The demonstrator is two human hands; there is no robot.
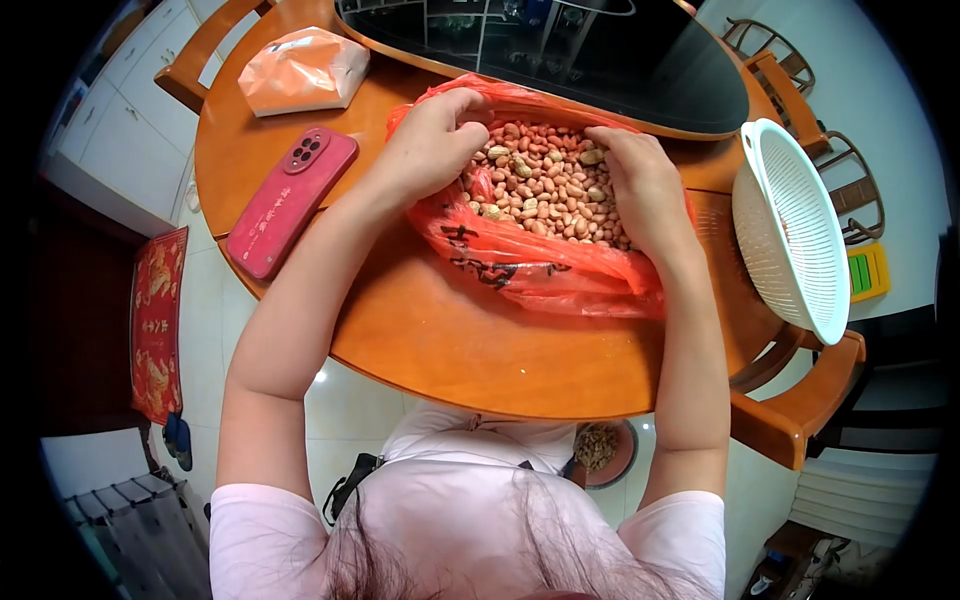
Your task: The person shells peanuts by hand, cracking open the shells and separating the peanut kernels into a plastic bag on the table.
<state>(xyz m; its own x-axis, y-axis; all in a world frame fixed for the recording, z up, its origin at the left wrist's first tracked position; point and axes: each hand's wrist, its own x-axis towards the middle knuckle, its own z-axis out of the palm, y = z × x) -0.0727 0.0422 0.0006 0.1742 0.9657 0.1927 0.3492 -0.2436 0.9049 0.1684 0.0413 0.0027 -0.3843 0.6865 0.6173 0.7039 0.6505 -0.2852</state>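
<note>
A red plastic bag with black lettering lies on the wooden table, its mouth spread wide. Shelled reddish peanuts fill it, with several still in their pale shells among them. At the bag's upper left edge, my left hand is closed, fingers and thumb bent around the plastic; its fingertips are partly hidden. On the right side of the peanuts rests my right hand, inside the bag's rim, its visible fingers extended along the nuts and the others hidden.
A pink phone and an orange tissue pack lie on the left of the table. A dark glossy panel covers the far side. At right, a white colander leans near a wooden chair. A bowl of shells stands below.
</note>
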